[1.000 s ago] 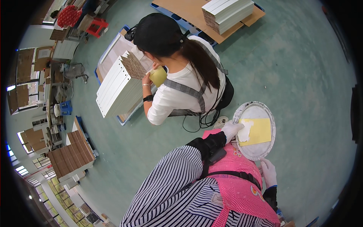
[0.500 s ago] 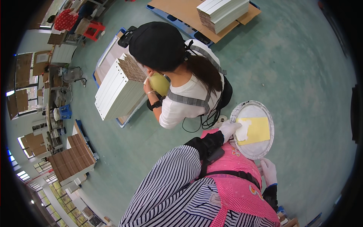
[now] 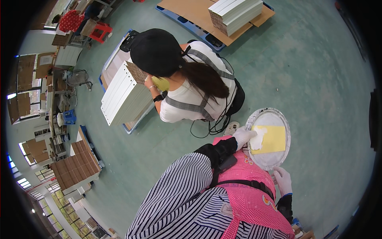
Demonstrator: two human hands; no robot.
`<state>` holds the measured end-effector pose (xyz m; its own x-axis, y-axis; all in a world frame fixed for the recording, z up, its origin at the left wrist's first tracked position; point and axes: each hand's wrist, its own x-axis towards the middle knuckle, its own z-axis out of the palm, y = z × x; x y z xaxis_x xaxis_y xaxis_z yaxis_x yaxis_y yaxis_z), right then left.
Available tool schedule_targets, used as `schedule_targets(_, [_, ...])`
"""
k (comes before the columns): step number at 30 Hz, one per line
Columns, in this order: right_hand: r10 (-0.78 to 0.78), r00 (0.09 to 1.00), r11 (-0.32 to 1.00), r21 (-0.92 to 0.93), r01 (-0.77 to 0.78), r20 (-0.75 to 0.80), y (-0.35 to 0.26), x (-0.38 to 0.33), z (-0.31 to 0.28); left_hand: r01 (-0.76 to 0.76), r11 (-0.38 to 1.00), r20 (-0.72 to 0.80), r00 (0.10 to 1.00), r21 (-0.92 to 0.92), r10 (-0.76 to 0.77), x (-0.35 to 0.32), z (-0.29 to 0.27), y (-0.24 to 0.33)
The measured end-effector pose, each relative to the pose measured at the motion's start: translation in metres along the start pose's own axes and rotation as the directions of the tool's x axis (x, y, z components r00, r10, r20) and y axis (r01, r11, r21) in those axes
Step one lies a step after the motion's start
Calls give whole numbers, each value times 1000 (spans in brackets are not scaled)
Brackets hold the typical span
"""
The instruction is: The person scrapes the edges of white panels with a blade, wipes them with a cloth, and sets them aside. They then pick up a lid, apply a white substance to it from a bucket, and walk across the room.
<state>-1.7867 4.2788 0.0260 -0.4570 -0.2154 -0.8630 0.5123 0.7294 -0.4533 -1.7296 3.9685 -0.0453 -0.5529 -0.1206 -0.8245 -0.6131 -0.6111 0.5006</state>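
Both my hands wear white gloves. My left hand (image 3: 242,137) grips the left rim of a round whitish lid (image 3: 270,160), its thumb over the top. On the lid lies a yellow rectangular sheet (image 3: 275,139) with a smear of white paste (image 3: 258,137) along its left part. The lid is held out in front of my pink apron. My right hand (image 3: 283,180) hangs just below the lid's near edge, fingers loosely bent and apart, with nothing visible in it. Whether its fingertips touch the rim is hard to tell.
A crouching co-worker (image 3: 207,83) in a black cap works at a stack of white panels (image 3: 127,95), holding something yellow. A blue pallet (image 3: 199,34) with cardboard and more white panels (image 3: 234,16) stands beyond. Brown-edged stacked panels (image 3: 75,167) sit at left.
The co-worker has leaned to the left, and the yellow thing in their hand is now more hidden. My hands and the lid have barely moved.
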Motion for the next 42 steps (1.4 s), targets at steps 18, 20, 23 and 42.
schedule_targets(18, [-23, 1000, 999, -26, 23, 14, 43, 32, -38, -35, 996, -16, 999, 78, 37, 35, 44, -31])
schedule_targets(20, [-20, 1000, 1000, -22, 21, 13, 51, 37, -41, -86, 995, -34, 996, 42, 87, 41, 47, -40])
schedule_targets(23, [-29, 999, 999, -29, 29, 20, 55, 38, -44, -83, 997, -19, 996, 2, 83, 41, 49, -40])
schedule_targets(42, [-7, 1000, 999, -43, 7, 8, 71, 46, -51, -50, 998, 50, 998, 40, 48, 51, 47, -62])
